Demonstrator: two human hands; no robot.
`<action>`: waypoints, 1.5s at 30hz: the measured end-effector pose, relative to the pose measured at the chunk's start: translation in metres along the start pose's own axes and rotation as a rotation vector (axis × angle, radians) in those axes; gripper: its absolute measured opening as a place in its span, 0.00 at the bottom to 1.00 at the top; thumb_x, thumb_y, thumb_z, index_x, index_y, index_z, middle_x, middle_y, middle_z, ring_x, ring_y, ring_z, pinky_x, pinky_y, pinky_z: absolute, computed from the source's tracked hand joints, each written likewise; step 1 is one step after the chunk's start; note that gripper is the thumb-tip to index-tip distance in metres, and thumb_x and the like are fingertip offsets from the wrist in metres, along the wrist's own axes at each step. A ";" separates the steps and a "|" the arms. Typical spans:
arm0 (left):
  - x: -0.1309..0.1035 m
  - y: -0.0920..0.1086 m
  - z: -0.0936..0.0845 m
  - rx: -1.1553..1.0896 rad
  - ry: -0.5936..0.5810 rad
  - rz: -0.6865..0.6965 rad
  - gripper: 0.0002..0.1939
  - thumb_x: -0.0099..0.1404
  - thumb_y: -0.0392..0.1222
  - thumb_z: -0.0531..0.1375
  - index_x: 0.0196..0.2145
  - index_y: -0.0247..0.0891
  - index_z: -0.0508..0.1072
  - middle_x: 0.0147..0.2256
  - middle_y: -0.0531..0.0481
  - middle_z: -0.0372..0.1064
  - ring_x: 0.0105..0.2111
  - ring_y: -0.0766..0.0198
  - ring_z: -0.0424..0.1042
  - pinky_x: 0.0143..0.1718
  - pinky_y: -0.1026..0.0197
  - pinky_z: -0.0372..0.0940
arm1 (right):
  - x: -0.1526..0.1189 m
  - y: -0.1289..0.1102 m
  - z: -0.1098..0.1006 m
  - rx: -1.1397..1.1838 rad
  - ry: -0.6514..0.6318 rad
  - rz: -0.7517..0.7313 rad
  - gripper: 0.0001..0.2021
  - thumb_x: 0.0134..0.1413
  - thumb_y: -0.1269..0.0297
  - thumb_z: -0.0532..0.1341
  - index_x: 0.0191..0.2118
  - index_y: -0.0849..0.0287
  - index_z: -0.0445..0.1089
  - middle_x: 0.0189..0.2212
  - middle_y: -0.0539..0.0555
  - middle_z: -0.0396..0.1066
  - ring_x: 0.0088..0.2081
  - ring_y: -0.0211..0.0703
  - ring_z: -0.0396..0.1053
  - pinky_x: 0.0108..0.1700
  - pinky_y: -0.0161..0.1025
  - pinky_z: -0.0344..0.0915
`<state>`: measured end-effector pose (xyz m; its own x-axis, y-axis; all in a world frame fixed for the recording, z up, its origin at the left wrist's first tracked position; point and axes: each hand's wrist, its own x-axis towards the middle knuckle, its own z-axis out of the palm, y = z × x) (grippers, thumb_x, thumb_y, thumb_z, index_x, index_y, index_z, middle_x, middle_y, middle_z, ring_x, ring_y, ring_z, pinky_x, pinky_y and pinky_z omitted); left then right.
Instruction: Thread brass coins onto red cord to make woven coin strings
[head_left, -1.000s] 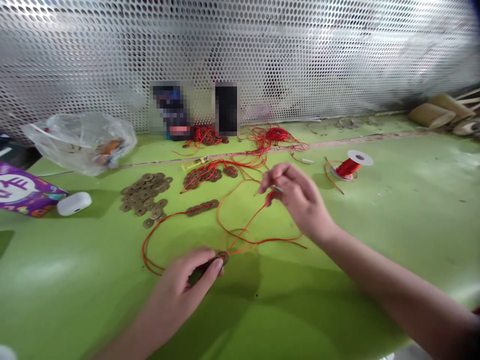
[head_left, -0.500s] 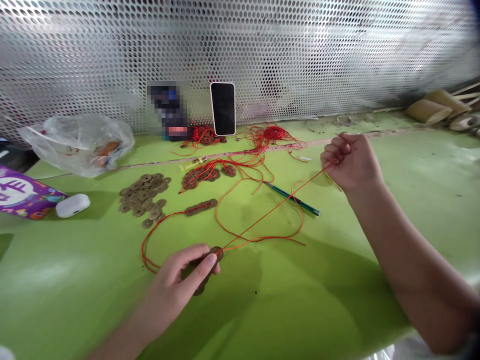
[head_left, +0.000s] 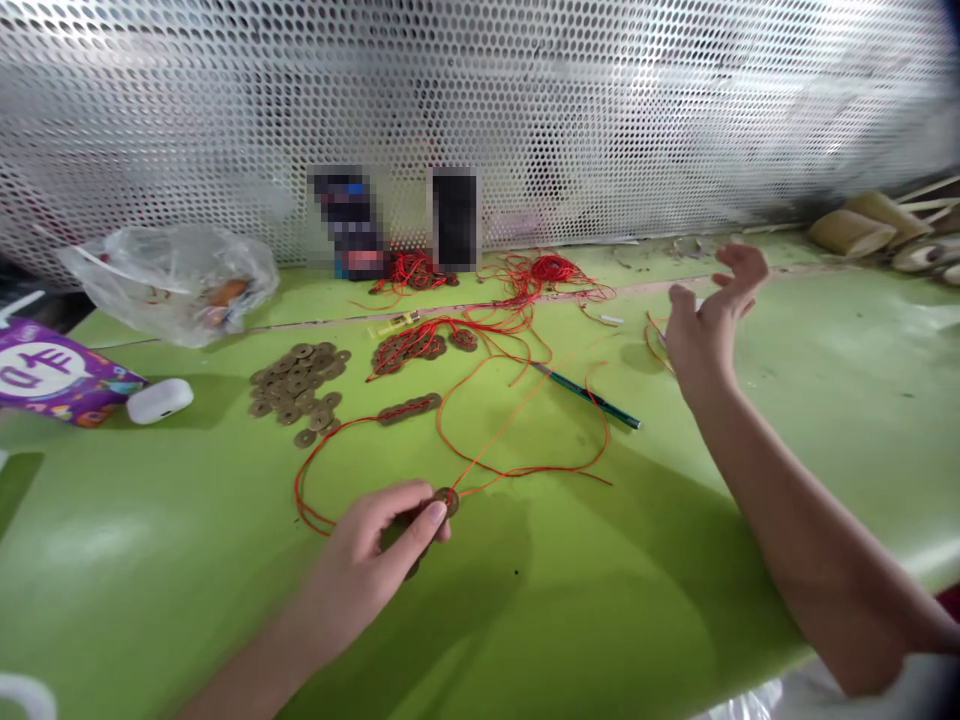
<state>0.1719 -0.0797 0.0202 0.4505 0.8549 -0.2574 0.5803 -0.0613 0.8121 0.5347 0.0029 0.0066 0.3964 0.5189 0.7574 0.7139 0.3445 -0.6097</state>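
My left hand [head_left: 379, 545] presses a small stack of bronze coins [head_left: 444, 500] onto the green table, thumb and fingers closed over them. A red cord [head_left: 525, 468] runs from those coins in loose loops across the table. My right hand [head_left: 709, 315] is raised at the right, fingers spread, holding nothing; the cord lies slack below it. A thin green tool [head_left: 589, 397] lies on the table between the hands. A loose pile of coins [head_left: 300, 385] sits to the upper left, with strung coins [head_left: 407, 408] beside it.
Tangles of red cord [head_left: 544, 275] and a phone [head_left: 454, 218] stand by the perforated metal wall [head_left: 600, 110]. A plastic bag [head_left: 176, 280], a purple packet [head_left: 52, 375] and a white case [head_left: 159, 400] lie at the left. Bamboo pieces [head_left: 862, 225] lie far right.
My right hand pulled the red cord taut up to the right, then opened and let it go; the cord fell slack. The left hand stayed on the coins.
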 end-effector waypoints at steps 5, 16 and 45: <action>-0.001 0.001 0.002 0.010 0.031 0.031 0.19 0.67 0.53 0.52 0.24 0.40 0.70 0.25 0.53 0.70 0.28 0.62 0.69 0.28 0.65 0.61 | -0.058 -0.096 0.018 0.208 -0.626 -0.235 0.21 0.59 0.69 0.53 0.57 0.59 0.53 0.53 0.63 0.62 0.53 0.50 0.63 0.52 0.51 0.63; 0.000 -0.005 0.002 -0.177 -0.091 -0.046 0.18 0.65 0.54 0.54 0.26 0.38 0.70 0.22 0.54 0.65 0.22 0.67 0.63 0.20 0.68 0.55 | -0.112 -0.131 0.029 0.191 -1.191 -0.400 0.11 0.59 0.72 0.51 0.47 0.62 0.61 0.31 0.52 0.72 0.24 0.34 0.65 0.25 0.31 0.59; 0.000 -0.015 -0.007 0.626 0.134 0.586 0.17 0.72 0.52 0.48 0.46 0.42 0.70 0.28 0.53 0.76 0.25 0.63 0.75 0.27 0.64 0.63 | -0.111 -0.115 0.023 0.164 -0.977 -0.616 0.08 0.58 0.70 0.51 0.42 0.62 0.64 0.18 0.45 0.65 0.17 0.33 0.57 0.20 0.33 0.48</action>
<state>0.1586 -0.0746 0.0119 0.7327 0.6481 0.2077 0.5644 -0.7492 0.3467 0.3955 -0.0762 -0.0126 -0.6550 0.5860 0.4770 0.5197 0.8077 -0.2786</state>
